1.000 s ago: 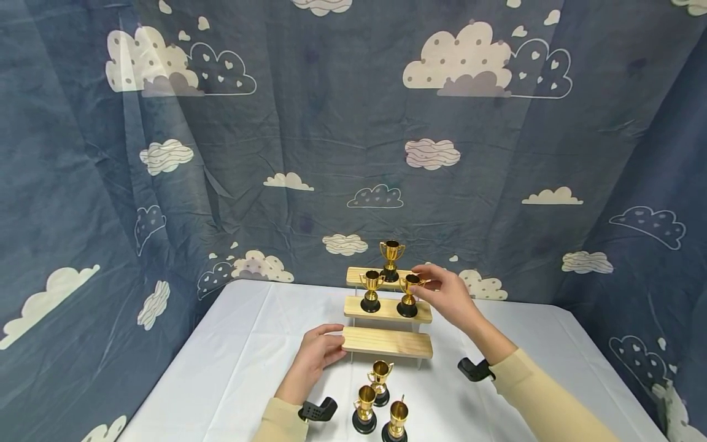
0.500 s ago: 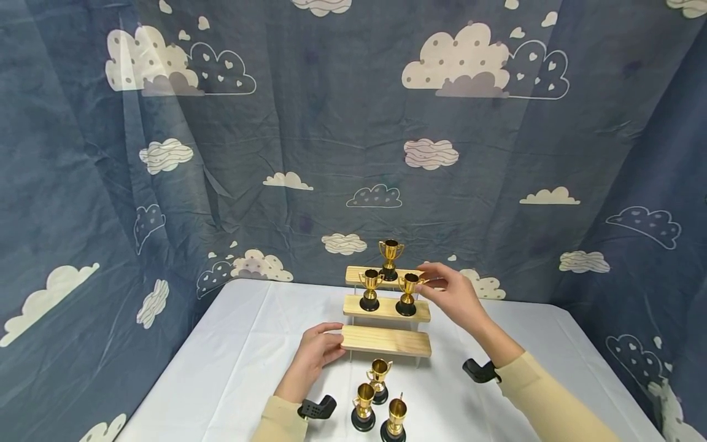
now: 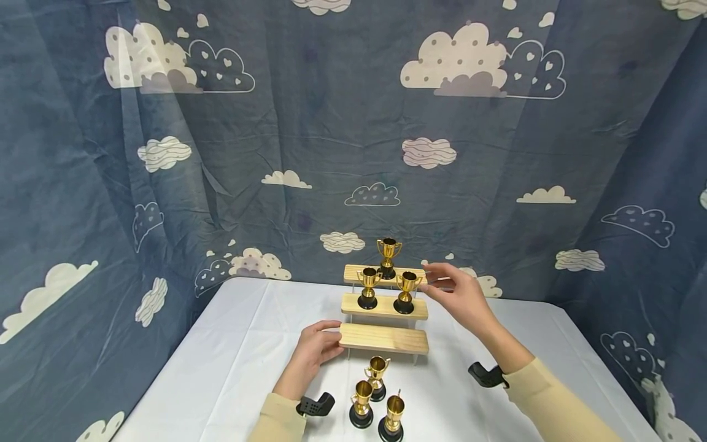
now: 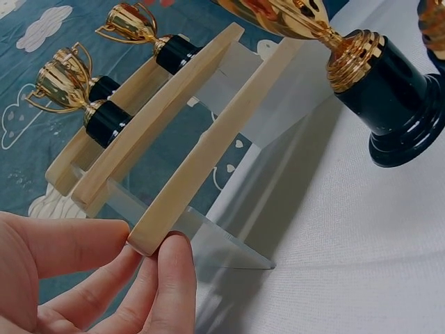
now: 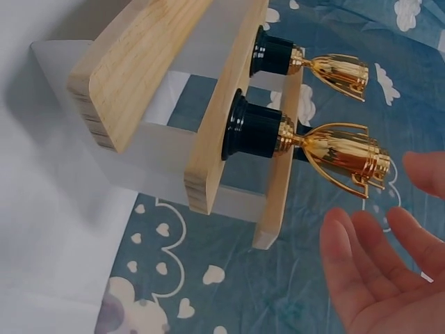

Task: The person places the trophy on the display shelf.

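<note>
A three-tier wooden display stand (image 3: 383,339) rises in steps on the table. My left hand (image 3: 312,355) pinches the left end of its lowest board between thumb and fingers, as the left wrist view shows up close. On the middle board stand two small gold trophy cups with black bases, a left one (image 3: 367,287) and a right one (image 3: 405,291). Another trophy cup (image 3: 388,256) tops the highest board. Just right of the middle board's right cup is my right hand (image 3: 463,299), fingers spread and holding nothing; the right wrist view has a gap between fingertips and cup (image 5: 348,154).
Three more trophy cups stand upright in front of the stand: one nearest it (image 3: 377,372), one at left (image 3: 361,404) and one at right (image 3: 393,417). A white cloth covers the table (image 3: 243,350). Behind hangs a blue cloud-patterned curtain (image 3: 331,135).
My right hand has let go of the right cup on the middle board and drawn back to the right. The left hand keeps its hold on the lowest board.
</note>
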The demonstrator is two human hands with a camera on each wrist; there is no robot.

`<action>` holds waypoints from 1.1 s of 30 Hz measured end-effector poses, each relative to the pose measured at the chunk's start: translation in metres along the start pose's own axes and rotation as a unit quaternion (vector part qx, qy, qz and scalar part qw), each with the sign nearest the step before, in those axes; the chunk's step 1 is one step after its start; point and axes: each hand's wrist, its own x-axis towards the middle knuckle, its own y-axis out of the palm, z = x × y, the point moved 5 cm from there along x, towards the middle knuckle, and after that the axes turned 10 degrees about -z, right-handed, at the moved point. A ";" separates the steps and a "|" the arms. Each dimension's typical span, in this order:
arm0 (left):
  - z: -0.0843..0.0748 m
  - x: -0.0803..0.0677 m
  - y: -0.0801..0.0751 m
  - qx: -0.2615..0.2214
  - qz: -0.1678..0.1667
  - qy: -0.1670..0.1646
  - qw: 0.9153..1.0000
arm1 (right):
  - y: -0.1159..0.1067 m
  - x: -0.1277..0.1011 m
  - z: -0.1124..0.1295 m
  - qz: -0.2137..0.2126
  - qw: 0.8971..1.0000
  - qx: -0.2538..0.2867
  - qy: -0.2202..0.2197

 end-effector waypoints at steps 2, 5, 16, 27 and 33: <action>0.000 0.000 0.000 0.000 -0.001 -0.002 1.000 | -0.001 -0.002 -0.001 -0.001 1.000 -0.001 0.002; -0.001 0.000 0.001 -0.003 0.000 0.001 1.000 | -0.004 -0.005 0.000 0.000 1.000 0.001 0.002; -0.003 -0.003 0.000 -0.003 -0.002 0.003 1.000 | -0.009 -0.022 0.004 0.001 1.000 0.000 0.007; -0.003 -0.003 0.001 -0.005 -0.001 0.005 1.000 | -0.006 -0.041 0.010 0.012 1.000 0.016 -0.011; -0.003 -0.003 0.000 -0.001 -0.003 0.000 1.000 | -0.003 -0.052 0.012 0.025 1.000 0.013 0.002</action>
